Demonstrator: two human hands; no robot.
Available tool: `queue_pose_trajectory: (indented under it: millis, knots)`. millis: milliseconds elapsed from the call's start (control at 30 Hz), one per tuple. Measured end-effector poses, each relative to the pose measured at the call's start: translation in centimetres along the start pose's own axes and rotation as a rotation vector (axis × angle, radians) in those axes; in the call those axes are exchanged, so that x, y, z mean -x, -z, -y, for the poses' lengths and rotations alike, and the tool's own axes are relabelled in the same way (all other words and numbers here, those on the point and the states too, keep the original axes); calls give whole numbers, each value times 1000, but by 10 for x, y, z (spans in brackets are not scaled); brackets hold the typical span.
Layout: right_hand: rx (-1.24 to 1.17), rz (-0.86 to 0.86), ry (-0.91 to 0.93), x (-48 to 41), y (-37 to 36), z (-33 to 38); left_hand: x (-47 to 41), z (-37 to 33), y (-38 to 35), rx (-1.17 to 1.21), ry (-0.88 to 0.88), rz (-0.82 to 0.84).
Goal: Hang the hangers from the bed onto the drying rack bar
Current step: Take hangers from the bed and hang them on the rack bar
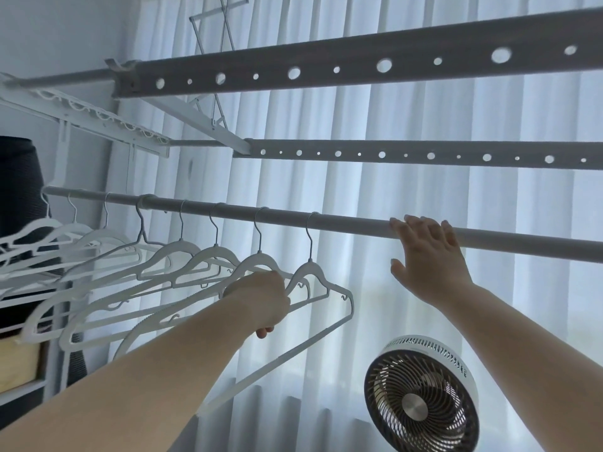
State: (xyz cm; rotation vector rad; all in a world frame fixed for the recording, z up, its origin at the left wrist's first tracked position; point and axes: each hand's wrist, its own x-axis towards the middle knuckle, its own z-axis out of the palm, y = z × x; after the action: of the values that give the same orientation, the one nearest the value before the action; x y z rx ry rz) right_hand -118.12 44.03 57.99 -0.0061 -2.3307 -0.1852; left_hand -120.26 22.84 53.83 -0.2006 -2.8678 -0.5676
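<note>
head | left hand (261,300) grips hanger (310,268) | right hand (427,256) flat on bar (355,223) | fan (421,399) print unreadable

backlit by bright curtains (391,190), soft focus, wide-angle edge bending

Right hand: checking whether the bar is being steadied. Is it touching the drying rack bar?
Touching. The head view shows the right hand laid open over the drying rack bar, with no gap between them.

Both arms raised; left hand (261,301) curled, right hand (427,252) fingers spread.
</note>
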Motion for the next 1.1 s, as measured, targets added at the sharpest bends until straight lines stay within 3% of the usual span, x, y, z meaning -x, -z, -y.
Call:
queue_pose_trajectory:
  millis: [167, 300, 600, 733, 933, 1033, 1100]
  knots:
    - [-24, -6, 6, 6, 0, -2, 11, -4, 4, -40, 11, 20]
    - [-73, -34, 42, 8, 1, 2, 20, -2, 10, -147, 26, -55]
    - [-466, -167, 170, 19, -16, 50, 71, 29, 15, 66, -24, -579]
    - [-746, -276, 245, 28, -19, 96, 114, 70, 6, 83, 17, -689]
    - [-928, -455, 584, 69, 18, 170, 199, 137, 4, 100, 234, -781]
    - [-939, -389, 814, 102, 46, 194, 257, 158, 0, 144, 325, -793]
    - [-937, -209, 900, 131, 61, 212, 303, 169, -8, 170, 412, -795]
